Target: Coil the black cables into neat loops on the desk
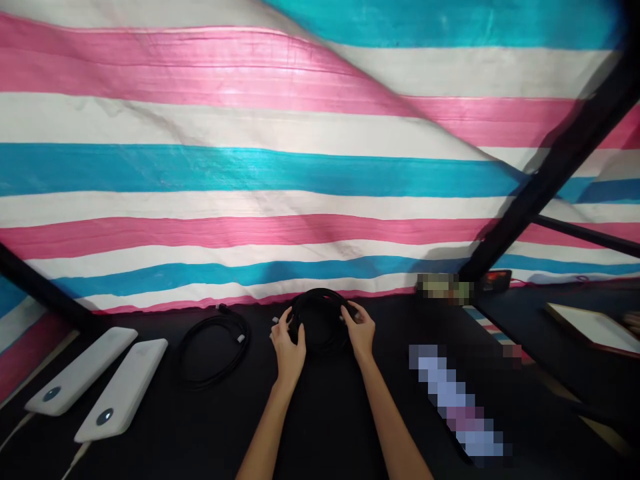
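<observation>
A coiled black cable (pixel 320 294) is between my two hands on the black tabletop (pixel 330 427). My left hand (pixel 289 347) grips the coil's left side, fingers curled round it. On the opposite side my right hand (pixel 359 330) closes on the coil with thumb and fingers. A small pale connector (pixel 275 321) shows by the left fingers. To the left lies a second coiled black cable (pixel 186 380), apart from my hands, with its connector ends showing.
Two white devices (pixel 120 387) with round dark spots and cords lie at the left. A pixelated long object (pixel 457 403) lies at the right. A striped sheet (pixel 225 167) hangs behind the table, and a black frame bar (pixel 550 160) slants down at the right.
</observation>
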Tool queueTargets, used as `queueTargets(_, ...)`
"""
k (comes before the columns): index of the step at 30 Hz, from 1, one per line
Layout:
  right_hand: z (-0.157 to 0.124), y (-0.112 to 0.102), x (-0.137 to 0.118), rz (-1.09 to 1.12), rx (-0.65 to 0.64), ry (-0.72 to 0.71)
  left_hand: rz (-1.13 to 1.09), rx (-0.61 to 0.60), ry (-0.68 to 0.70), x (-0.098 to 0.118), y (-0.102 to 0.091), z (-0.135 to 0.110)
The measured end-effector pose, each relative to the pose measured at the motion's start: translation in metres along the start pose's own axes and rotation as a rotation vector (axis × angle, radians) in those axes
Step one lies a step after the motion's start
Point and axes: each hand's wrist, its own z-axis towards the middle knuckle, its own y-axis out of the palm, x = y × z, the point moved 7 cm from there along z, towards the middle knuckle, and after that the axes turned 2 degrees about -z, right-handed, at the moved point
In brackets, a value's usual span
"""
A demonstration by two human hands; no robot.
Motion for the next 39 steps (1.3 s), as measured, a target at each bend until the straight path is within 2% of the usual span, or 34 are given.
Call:
queueTargets(4, 0.002, -0.001, 0.005, 0.097, -0.031, 0.082, 0.048, -0.067, 0.090, 0.006, 0.006, -0.002)
queueTargets(8, 0.001, 0.003, 0.006, 0.217, -0.077, 0.153, 0.037, -0.130, 0.107, 0.007, 0.010, -0.002)
queueTargets(12, -0.001, 0.012, 0.011, 0.325, -0.125, 0.230, 0.039, -0.112, 0.103, 0.001, 0.007, 0.001)
queueTargets(16, -0.003, 0.019, 0.006, 0.310, -0.181, 0.181, 0.111, -0.074, 0.123, -0.001, 0.002, 0.004)
queueTargets(23, -0.005, 0.014, -0.009, 0.119, -0.196, 0.066, 0.251, -0.086, 0.132, -0.001, 0.002, 0.003)
queueTargets(30, -0.007, 0.016, -0.015, 0.071, -0.246, 0.021, 0.325, -0.094, 0.094, -0.010, 0.006, 0.004)
queueTargets(34, -0.005, 0.015, -0.016, 0.055, -0.266, -0.043, 0.340, -0.088, 0.108, -0.007, 0.006, 0.002)
queueTargets(36, -0.003, 0.014, -0.012, 0.044, -0.269, -0.036, 0.346, -0.060, 0.127, -0.001, 0.003, 0.001)
queueTargets(39, -0.001, 0.015, -0.003, 0.081, -0.271, 0.023, 0.355, 0.064, 0.157, 0.012, -0.009, 0.001)
